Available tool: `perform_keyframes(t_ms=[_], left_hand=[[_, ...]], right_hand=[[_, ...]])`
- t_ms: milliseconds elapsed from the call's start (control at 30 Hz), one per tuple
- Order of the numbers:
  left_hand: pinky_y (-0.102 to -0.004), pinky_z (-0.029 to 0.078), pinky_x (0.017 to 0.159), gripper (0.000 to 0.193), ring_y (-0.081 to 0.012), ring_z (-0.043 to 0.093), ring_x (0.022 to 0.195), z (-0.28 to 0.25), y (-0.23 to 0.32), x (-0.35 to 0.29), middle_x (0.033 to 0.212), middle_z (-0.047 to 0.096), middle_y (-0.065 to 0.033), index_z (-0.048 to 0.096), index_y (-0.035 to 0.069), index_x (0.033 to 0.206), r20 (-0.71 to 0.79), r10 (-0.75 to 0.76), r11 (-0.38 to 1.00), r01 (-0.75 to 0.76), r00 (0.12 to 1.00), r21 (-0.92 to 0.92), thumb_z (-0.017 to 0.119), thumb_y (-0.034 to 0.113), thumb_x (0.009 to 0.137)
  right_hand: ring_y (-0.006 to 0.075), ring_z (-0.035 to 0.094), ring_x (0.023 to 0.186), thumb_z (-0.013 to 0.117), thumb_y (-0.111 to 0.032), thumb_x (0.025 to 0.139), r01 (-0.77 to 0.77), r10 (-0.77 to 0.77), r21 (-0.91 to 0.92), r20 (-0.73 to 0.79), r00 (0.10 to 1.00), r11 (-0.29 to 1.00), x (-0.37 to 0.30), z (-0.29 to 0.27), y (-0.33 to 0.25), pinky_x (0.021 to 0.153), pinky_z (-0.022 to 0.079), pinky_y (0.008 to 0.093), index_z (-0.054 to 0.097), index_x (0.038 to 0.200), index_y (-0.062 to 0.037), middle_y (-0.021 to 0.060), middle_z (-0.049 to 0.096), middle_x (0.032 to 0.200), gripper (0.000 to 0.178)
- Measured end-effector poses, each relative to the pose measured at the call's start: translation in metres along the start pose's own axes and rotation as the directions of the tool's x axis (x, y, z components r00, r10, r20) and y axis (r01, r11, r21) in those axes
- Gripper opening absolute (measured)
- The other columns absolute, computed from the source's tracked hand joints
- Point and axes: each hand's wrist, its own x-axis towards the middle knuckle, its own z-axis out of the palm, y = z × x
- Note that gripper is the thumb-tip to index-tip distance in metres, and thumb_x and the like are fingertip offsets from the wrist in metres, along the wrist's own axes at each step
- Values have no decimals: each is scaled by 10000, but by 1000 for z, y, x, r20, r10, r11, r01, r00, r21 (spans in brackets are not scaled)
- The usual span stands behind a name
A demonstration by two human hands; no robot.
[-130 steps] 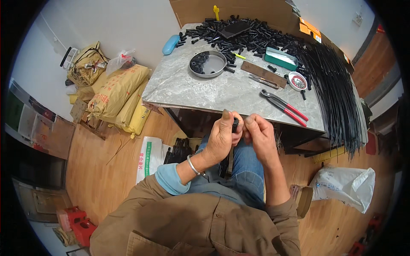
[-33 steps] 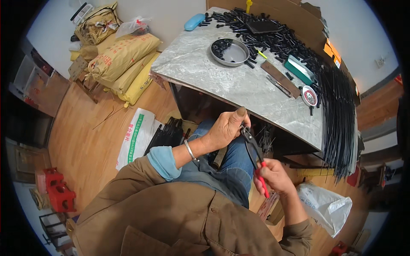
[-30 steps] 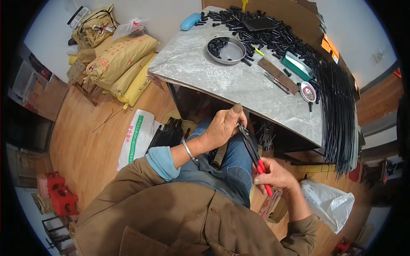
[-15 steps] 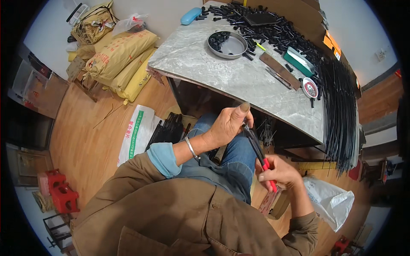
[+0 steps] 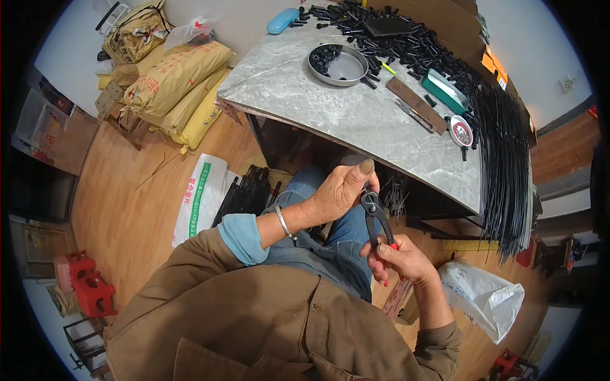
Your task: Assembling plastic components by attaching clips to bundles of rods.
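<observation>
My right hand (image 5: 406, 259) is closed around the pliers (image 5: 370, 204), which have dark metal arms and red grips. Their handles are spread apart, and the jaws point up toward my left hand (image 5: 340, 193). That hand is closed in a pinch right at the jaws, thumb on top. Whatever lies between its fingers is hidden or too small to name. Both hands are above my lap, just in front of the table's near edge.
On the grey marbled table (image 5: 273, 89) are a round metal dish (image 5: 346, 73), a heap of black bolt-like parts (image 5: 406, 44) and long black rods (image 5: 502, 165) overhanging the right side. Yellow sacks (image 5: 175, 79) are stacked at left. A white bag (image 5: 489, 295) lies on the floor at right.
My right hand has turned the pliers and shifted a little up and left. Their handles, close together before, are now apart. My left hand keeps its pinch at almost the same spot.
</observation>
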Motion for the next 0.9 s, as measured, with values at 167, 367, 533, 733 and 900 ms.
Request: perform_keyframes(t_ms=[167,367,533,733,900], left_hand=[[-243,353,560,770,-87,429,606,-2,-10,2,666,498,-2,587,14,752,-27,53,998,-53,998,23,220,658,962],[-237,338,543,773,-72,427,598,-4,2,0,619,482,10,580,25,735,38,-101,994,103,994,-46,221,673,953],[-224,336,502,756,-59,433,562,-1,5,0,610,490,10,576,38,719,-63,15,1000,-15,998,-6,239,674,951],[-219,335,480,705,-52,429,529,1,-12,8,594,480,14,584,29,752,-149,119,992,-112,982,51,280,626,972],[-213,248,416,675,-35,294,448,0,-4,9,538,357,40,606,-19,885,-169,-56,992,35,984,-125,277,559,1002]], right_hand=[[138,586,600,517,-315,984,70,-94,-196,-111,989,978,1,12,-8,523,476,259,534,1210,54,43,586,729,434],[130,502,546,526,-407,965,17,-36,-126,-148,988,992,2,20,-2,504,461,289,558,1024,34,28,499,671,446],[109,360,488,487,-446,974,-28,55,216,-120,991,976,7,52,3,457,352,271,496,842,-41,-10,375,611,425],[129,495,503,484,-379,994,-22,0,-92,-235,972,996,16,38,0,439,384,309,515,812,-68,4,487,606,361],[384,602,762,650,2,743,-297,-957,-953,-28,287,-61,20,-54,-34,645,477,440,596,905,-49,190,604,819,179]])
